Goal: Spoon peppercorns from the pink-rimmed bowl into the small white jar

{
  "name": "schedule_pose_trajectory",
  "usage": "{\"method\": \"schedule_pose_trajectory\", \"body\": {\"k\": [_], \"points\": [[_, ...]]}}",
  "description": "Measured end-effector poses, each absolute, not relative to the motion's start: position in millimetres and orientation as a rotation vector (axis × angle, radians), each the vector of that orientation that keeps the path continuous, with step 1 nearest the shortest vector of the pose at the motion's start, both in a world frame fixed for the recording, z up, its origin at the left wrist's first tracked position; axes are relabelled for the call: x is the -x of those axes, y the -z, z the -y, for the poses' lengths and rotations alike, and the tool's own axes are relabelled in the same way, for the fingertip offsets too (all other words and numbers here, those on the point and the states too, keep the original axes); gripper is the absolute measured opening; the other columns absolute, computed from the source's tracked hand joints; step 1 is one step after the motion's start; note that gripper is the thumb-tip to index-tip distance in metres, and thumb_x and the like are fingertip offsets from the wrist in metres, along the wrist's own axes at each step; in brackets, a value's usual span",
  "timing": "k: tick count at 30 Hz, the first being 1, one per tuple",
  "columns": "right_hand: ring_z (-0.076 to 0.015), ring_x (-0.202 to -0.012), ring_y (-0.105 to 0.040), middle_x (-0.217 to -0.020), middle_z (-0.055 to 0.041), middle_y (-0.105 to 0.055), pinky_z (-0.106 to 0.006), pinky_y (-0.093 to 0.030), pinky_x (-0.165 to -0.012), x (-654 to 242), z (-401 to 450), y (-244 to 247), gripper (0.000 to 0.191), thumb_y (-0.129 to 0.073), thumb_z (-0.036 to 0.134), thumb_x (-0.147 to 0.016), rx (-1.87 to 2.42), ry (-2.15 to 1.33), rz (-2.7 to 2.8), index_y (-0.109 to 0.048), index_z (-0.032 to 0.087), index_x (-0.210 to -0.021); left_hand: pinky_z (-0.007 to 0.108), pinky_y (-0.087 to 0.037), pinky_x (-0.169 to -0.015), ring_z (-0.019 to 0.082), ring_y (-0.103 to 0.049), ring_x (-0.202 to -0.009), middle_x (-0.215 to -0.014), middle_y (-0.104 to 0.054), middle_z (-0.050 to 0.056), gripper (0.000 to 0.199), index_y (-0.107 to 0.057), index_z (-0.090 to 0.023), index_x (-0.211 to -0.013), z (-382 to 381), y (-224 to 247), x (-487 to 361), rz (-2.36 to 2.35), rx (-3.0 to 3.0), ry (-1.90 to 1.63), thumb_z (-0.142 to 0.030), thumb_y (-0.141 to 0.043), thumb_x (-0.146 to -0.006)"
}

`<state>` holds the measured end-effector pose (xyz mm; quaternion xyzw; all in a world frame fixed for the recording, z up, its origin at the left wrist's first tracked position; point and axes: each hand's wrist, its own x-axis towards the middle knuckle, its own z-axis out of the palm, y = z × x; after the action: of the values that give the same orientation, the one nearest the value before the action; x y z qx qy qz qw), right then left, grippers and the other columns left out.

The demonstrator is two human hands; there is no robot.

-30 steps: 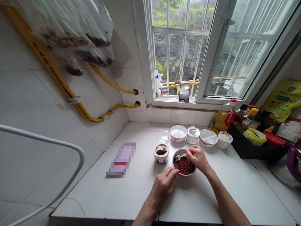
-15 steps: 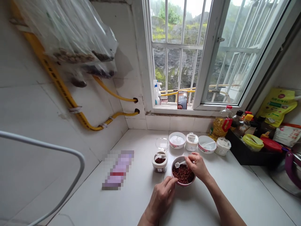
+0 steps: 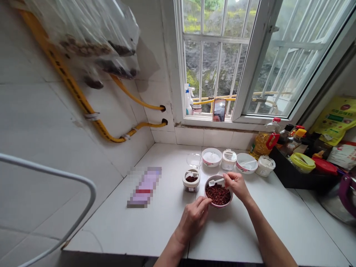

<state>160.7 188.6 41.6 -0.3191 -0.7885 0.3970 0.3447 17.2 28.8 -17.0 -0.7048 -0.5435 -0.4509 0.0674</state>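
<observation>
A small bowl (image 3: 224, 205) holds dark red-brown dried grains (image 3: 218, 195) that look like Sichuan peppercorns. My left hand (image 3: 194, 216) is closed at the bowl's near-left rim, thumb and fingers pinching its edge. Between the fingertips of my right hand (image 3: 237, 186) is the handle of a small white spoon (image 3: 212, 183). The spoon's head sits over the bowl's far-left part, above the grains, and looks empty. Just left of the bowl stands a small jar (image 3: 191, 189), open at the top, with similar dark grains inside. A clear round lid (image 3: 194, 160) is behind it.
Behind the bowl stand a bowl of white grains (image 3: 211, 162), two white-lidded jars (image 3: 229, 164) (image 3: 265, 171) and another bowl with a white spoon (image 3: 246, 170). An oil bottle (image 3: 263, 142) and a black seasoning box (image 3: 287, 178) are at right. A blurred purple packet (image 3: 145, 187) lies left.
My right hand has lifted the spoon a little, up from the grains. The left hand stays at the bowl's rim. The whole view has tilted slightly downward.
</observation>
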Motion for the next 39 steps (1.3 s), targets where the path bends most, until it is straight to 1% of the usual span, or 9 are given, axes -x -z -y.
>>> {"method": "schedule_pose_trajectory", "body": {"k": [3,7,10,12,15,27,31,34,39], "points": [[-0.0122,-0.043,-0.047,-0.043,-0.0005,-0.054,-0.025,-0.04,-0.05,-161,-190,-40,0.048,-0.05,0.048,-0.085,0.851,-1.095,2.014,-0.048,0.021,-0.046,0.021,-0.055,-0.065,0.015,-0.068,-0.074,-0.09,-0.067,0.006,0.028,-0.059,-0.019,-0.111,-29,19,-17,1.639,2.129,1.36,-0.007,-0.041,-0.093],[-0.0123,-0.045,-0.046,-0.043,0.0,-0.053,-0.026,-0.041,-0.052,-162,-191,-38,0.048,-0.048,0.044,-0.087,0.844,-0.979,2.074,-0.046,0.021,-0.045,0.021,-0.056,-0.065,0.015,-0.069,-0.076,-0.09,-0.068,0.006,0.028,-0.058,-0.018,-0.112,-29,20,-16,1.627,2.124,1.346,-0.007,-0.042,-0.093],[-0.011,-0.045,-0.042,-0.041,0.0027,-0.05,-0.031,-0.048,-0.072,-160,-191,-35,0.048,-0.05,0.04,-0.087,0.746,-0.786,2.195,-0.044,0.021,-0.044,0.021,-0.056,-0.065,0.015,-0.069,-0.075,-0.091,-0.068,0.007,0.027,-0.059,-0.018,-0.111,-29,20,-16,1.625,2.12,1.323,-0.007,-0.043,-0.093],[-0.0098,-0.044,-0.039,-0.04,0.0048,-0.049,-0.037,-0.046,-0.087,-158,-189,-33,0.047,-0.051,0.038,-0.088,0.678,-0.718,2.263,-0.043,0.021,-0.045,0.021,-0.056,-0.065,0.015,-0.069,-0.075,-0.09,-0.068,0.007,0.027,-0.059,-0.018,-0.111,-29,19,-16,1.62,2.118,1.311,-0.007,-0.042,-0.092],[-0.0092,-0.043,-0.038,-0.041,0.0052,-0.05,-0.04,-0.044,-0.092,-155,-187,-31,0.047,-0.048,0.034,-0.09,0.654,-0.739,2.305,-0.043,0.02,-0.045,0.021,-0.056,-0.064,0.015,-0.069,-0.076,-0.089,-0.068,0.007,0.028,-0.059,-0.018,-0.112,-30,21,-16,1.6,2.105,1.316,-0.006,-0.042,-0.092],[-0.009,-0.044,-0.035,-0.041,0.0048,-0.048,-0.036,-0.045,-0.087,-159,-186,-38,0.049,-0.047,0.035,-0.09,0.653,-0.761,2.331,-0.041,0.02,-0.044,0.02,-0.056,-0.065,0.015,-0.069,-0.078,-0.091,-0.068,0.007,0.029,-0.059,-0.018,-0.114,-30,22,-15,1.586,2.107,1.326,-0.008,-0.042,-0.093],[-0.0113,-0.048,-0.043,-0.041,0.0016,-0.05,-0.029,-0.047,-0.067,-162,-186,-45,0.052,-0.047,0.038,-0.09,0.687,-0.797,2.23,-0.042,0.021,-0.042,0.02,-0.056,-0.065,0.014,-0.069,-0.077,-0.092,-0.068,0.007,0.029,-0.059,-0.018,-0.114,-30,22,-15,1.602,2.107,1.316,-0.008,-0.043,-0.093],[-0.0113,-0.046,-0.046,-0.042,-0.0001,-0.054,-0.024,-0.041,-0.05,-163,-186,-47,0.052,-0.049,0.042,-0.089,0.727,-0.947,2.178,-0.046,0.02,-0.042,0.02,-0.056,-0.065,0.014,-0.069,-0.076,-0.091,-0.068,0.007,0.029,-0.059,-0.018,-0.114,-30,23,-15,1.598,2.105,1.319,-0.007,-0.043,-0.092],[-0.0098,-0.04,-0.044,-0.04,0.0,-0.054,-0.022,-0.037,-0.044,-161,-187,-41,0.052,-0.051,0.048,-0.086,0.79,-1.134,2.106,-0.049,0.019,-0.043,0.021,-0.056,-0.064,0.015,-0.068,-0.075,-0.091,-0.068,0.007,0.029,-0.058,-0.019,-0.115,-29,21,-16,1.612,2.118,1.324,-0.007,-0.042,-0.093]]}}
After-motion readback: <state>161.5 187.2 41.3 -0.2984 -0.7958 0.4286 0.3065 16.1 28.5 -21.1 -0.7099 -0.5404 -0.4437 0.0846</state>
